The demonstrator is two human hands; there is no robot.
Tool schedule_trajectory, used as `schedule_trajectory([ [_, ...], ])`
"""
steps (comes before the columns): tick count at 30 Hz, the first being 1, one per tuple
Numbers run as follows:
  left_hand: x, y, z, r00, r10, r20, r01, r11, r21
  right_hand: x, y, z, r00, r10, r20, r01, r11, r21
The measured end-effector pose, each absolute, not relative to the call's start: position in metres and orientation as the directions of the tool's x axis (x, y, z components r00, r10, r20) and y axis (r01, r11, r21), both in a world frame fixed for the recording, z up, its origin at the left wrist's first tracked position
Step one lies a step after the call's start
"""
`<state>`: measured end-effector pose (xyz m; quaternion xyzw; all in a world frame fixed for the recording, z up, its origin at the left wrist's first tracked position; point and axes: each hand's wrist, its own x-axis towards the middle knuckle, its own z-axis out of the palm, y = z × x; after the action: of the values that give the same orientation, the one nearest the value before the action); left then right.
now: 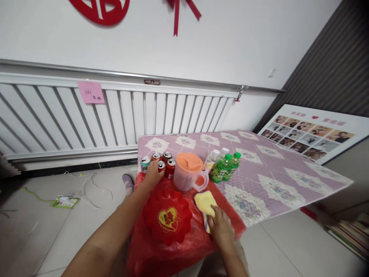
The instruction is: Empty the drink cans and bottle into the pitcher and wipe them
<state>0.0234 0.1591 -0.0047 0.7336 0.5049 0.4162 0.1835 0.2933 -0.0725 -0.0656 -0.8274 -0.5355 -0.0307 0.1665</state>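
Bare hands (221,227) and forearms (115,229); one greyish-purple shoe (127,180).

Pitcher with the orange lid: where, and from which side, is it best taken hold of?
Probably by its handle, with the right hand coming from the near right. The handle's open loop juts out that way from the upright pitcher, whose body looks broad. Drink cans stand close on its left and bottles beyond the handle, so the near right seems the clearer side.
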Motion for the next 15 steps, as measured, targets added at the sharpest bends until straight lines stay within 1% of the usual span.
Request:
schedule_trajectory([
  [9, 0.021, 0.158, -0.004, 0.195, 0.883, 0.427, 0.686, -0.434, 0.584, 0.287, -0.075, -0.055, 0.438, 0.873, 0.215, 0.881, -0.37, -0.296],
  [15, 0.015, 0.156, 0.009, 0.257, 0.866, 0.429, 0.696, -0.473, 0.54, 0.285, -0.076, -0.052, 0.47, 0.867, 0.168, 0.852, -0.395, -0.344],
])
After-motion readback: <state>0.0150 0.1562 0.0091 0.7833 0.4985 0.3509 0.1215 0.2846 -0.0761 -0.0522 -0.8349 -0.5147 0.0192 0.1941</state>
